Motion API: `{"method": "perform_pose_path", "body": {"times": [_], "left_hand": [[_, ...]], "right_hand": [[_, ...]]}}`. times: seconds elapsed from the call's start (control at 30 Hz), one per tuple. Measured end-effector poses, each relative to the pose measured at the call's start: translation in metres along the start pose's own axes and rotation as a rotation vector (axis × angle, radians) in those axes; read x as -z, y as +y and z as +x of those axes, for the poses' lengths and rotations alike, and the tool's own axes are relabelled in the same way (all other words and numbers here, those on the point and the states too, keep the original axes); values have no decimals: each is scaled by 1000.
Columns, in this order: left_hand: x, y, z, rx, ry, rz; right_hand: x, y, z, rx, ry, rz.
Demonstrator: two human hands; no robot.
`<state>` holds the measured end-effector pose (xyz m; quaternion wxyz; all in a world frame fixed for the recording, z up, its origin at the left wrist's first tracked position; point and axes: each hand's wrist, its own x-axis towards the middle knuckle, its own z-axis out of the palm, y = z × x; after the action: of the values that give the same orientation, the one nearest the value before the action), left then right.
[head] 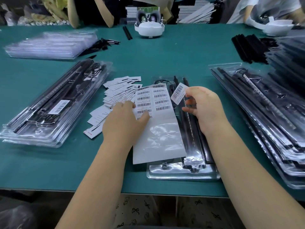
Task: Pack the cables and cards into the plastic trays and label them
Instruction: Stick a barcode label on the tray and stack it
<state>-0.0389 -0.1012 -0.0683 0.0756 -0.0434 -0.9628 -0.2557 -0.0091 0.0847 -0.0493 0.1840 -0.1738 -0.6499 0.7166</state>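
A clear plastic tray (181,172) packed with black cables lies in front of me on the green table. A sheet of barcode labels (156,129) lies across its left half. My left hand (123,119) presses flat on that sheet, fingers straight. My right hand (204,104) hovers above the tray and pinches a single peeled barcode label (179,93) between thumb and fingertips. A fanned pile of white cards (118,93) lies left of the sheet, partly under my left hand.
A stack of packed, labelled trays (52,106) lies at the left, and a taller stack of packed trays (264,116) at the right. Empty clear trays (49,45) sit far left. Loose black cables (247,47) and a white headset (149,28) are at the back.
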Motion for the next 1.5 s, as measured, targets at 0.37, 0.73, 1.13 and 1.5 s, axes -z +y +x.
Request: {"method": "perform_pose_path", "body": {"times": [0.37,0.73,1.13,1.5], "left_hand": [[6,3,1,-205,32,-536],[48,-22,39,-211,133,214],[-31,54,51,-348,-213,247],[-49,41,51,-323,-213,166]], "right_hand": [[-3,0,0,-15,-23,70],[-1,3,4,-33,3,34],[-1,5,7,10,-8,-86],[-63,-6,94,169,-35,-572]]}}
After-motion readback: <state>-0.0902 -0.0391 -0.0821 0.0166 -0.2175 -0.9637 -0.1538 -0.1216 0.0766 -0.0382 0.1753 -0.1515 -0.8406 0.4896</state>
